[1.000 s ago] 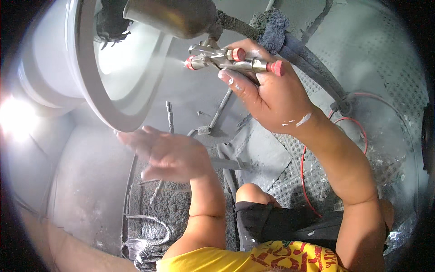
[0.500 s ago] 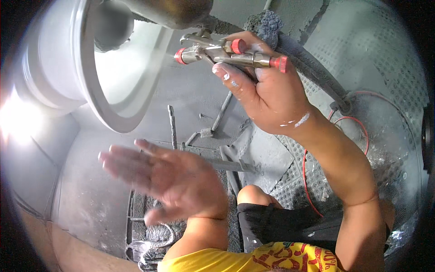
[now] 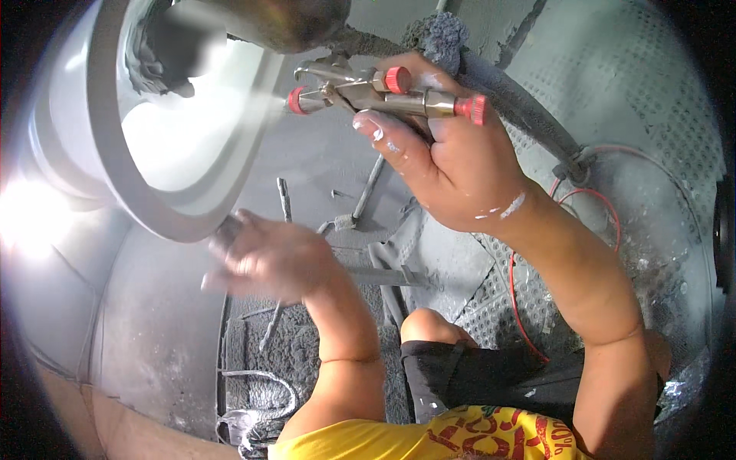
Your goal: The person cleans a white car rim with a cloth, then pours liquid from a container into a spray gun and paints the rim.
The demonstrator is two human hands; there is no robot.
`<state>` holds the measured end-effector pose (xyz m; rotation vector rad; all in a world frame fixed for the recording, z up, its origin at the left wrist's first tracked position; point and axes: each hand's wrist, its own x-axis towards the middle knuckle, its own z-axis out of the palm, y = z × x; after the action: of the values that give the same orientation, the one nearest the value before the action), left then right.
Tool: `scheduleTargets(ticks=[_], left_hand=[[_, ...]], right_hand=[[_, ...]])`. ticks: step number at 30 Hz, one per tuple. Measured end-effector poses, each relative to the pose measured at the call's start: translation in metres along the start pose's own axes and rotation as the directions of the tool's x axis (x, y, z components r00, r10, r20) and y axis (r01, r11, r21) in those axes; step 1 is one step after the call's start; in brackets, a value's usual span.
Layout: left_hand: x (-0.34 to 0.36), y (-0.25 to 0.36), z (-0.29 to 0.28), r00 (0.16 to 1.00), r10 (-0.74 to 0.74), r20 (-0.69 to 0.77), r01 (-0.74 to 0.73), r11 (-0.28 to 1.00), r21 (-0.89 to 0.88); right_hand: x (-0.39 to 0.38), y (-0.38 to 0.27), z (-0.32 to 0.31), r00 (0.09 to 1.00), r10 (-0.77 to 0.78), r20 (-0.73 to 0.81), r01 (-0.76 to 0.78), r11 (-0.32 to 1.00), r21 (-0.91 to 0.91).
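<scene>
A metal spray gun with red knobs is gripped in my right hand, its nozzle toward the inside of a large white piece with a wide flared rim. A pale mist shows between nozzle and rim. White smears mark my right thumb and wrist. My left hand is blurred, thumb apart from the fingers, just under the rim's lower edge. Nothing shows in it. Whether its fingertips touch the rim, I cannot tell. Inside the opening is a blurred dark grey shape.
A thick crusted hose runs behind my right hand. Below it, a thin red hose curves over the studded floor mat. A rounded metal vessel hangs at the top. Coated rods stand beyond my left hand; a bright lamp glows left.
My left hand has moved up to the rim, its spread fingers drawing in. The white piece has shifted left and tilted, and mist now shows at the nozzle. My right hand barely moved.
</scene>
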<state>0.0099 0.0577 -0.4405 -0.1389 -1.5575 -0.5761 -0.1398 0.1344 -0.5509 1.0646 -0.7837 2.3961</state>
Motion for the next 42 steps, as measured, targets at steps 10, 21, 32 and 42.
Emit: scheduleTargets(ticks=[10, 21, 32, 42], left_hand=[[-0.014, 0.006, -0.034, 0.948, 0.156, 0.279, 0.108, 0.665, -0.739], [-0.06, 0.047, 0.022, 0.921, 0.321, 0.22, -0.218, 0.894, -0.393], [-0.029, -0.002, -0.002, 0.931, 0.242, 0.273, -0.302, 0.93, 0.208], [-0.019, -0.018, -0.003, 0.922, 0.301, 0.245, -0.351, 0.915, 0.197]], right_hand=[[-0.004, 0.006, 0.01, 0.996, -0.073, -0.059, 0.075, 0.997, 0.028], [-0.007, 0.013, 0.016, 0.982, -0.157, -0.107, 0.156, 0.988, -0.021], [-0.007, 0.009, 0.012, 0.997, -0.07, -0.036, 0.072, 0.994, 0.085], [-0.015, 0.01, 0.008, 0.993, 0.028, 0.118, -0.04, 0.995, 0.095]])
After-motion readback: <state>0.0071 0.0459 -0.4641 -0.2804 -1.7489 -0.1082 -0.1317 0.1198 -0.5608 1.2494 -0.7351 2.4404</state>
